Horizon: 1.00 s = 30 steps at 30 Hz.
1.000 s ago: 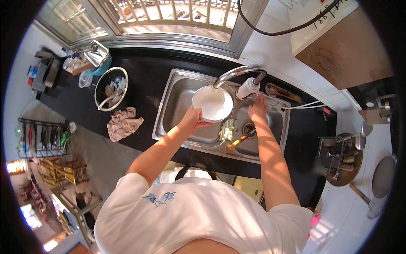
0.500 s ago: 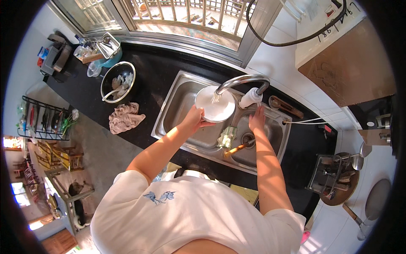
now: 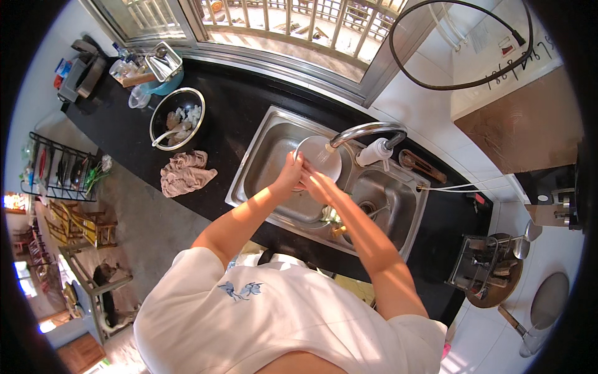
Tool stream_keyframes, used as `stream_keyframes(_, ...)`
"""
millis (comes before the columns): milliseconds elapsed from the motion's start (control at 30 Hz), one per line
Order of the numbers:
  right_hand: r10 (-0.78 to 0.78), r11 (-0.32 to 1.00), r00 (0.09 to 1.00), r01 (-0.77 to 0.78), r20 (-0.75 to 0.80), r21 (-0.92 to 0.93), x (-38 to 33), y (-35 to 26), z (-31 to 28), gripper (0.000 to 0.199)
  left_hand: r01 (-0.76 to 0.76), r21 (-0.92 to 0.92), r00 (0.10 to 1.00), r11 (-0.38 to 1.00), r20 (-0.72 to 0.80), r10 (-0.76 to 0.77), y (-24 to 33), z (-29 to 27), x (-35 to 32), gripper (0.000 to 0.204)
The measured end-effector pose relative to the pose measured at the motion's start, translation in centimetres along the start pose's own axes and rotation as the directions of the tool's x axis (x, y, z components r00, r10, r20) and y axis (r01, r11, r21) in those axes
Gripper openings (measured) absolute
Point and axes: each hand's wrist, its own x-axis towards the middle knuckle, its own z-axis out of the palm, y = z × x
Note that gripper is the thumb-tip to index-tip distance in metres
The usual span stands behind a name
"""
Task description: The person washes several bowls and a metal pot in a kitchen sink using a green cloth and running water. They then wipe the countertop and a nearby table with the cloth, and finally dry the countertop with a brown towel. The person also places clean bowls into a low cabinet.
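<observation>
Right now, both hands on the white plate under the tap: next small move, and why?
Probably rub the right hand across the white plate while the left hand steadies it: the plate sits right under the faucet spout, over the sink.

barred window (image 3: 280, 25), black counter (image 3: 243, 106), sunlight

At the far left end of your bench, by the window corner, you have a small blue packet (image 3: 62, 66) beside a dark grey box-shaped pack (image 3: 83, 70). On the white wall up to your right hangs a pale rectangular paper notice (image 3: 480, 39), and further right a strip of dark handwriting (image 3: 537, 55) runs across the wall.
</observation>
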Motion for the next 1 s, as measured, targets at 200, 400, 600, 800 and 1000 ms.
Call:
stream_keyframes(200, 0.412, 0.911, 0.909, -0.412, 0.061, 0.001, 1.2, -1.3, -2.0, 0.038, 0.004, -0.039, 0.992, 0.999, -0.128, -0.009, 1.0, -0.6, 1.2, 0.044)
stream_keyframes(400, 0.307, 0.950, 0.898, -0.272, -0.316, 0.152, -3.4, 2.3, -2.1, 0.022, 0.155, -0.226, 0.988, 0.962, 0.055, -0.146, -0.1, -0.3, 2.4, 0.038)
stream_keyframes(600, 0.960, 0.158, 0.264, -0.250, -0.089, 0.955, -9.4, 9.8, -1.8, 0.030, 0.044, 0.359, 0.992, 0.932, -0.126, 0.002, -5.7, -0.3, 8.9, 0.042)
stream_keyframes(800, 0.962, -0.259, -0.034, 0.186, 0.270, 0.948, -16.0, 18.1, -2.6, 0.039, -0.084, 0.946, 0.975, 0.314, 0.013, 0.223, 1.9, 2.9, 3.6, 0.052)
stream_keyframes(1000, 0.953, -0.302, 0.102, 0.434, 0.287, 0.849, -15.8, 19.3, -3.6, 0.069, -0.275, 0.960, 0.762, -0.047, 0.247, 0.598, 1.1, -1.0, 1.4, 0.056)
